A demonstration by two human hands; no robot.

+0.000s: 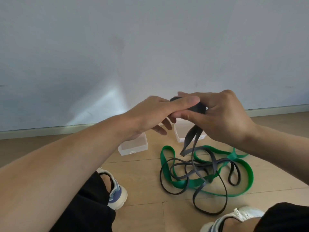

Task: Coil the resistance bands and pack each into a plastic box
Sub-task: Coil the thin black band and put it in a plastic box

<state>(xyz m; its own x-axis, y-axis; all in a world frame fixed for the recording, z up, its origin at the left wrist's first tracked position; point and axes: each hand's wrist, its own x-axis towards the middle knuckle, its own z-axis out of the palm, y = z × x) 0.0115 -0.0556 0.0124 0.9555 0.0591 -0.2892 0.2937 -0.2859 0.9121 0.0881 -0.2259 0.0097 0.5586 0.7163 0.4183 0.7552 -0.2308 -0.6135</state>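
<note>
Both hands (184,113) gripping grey band coil (198,107)

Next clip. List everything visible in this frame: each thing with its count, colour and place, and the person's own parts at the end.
grey band: one, dark grey, one end rolled between the hands, the rest hanging down into loose loops on the floor
green band: one, green, lying loose on the floor under the grey loops
plastic boxes: two, clear, on the floor near the wall; left box, right box partly hidden behind the hands
floor: light wood planks
wall: pale grey, with a skirting board
shoes: two, white with blue, left shoe, right shoe at the bottom edge
trousers: black
left hand: fingers on the roll
right hand: grips the roll
</note>
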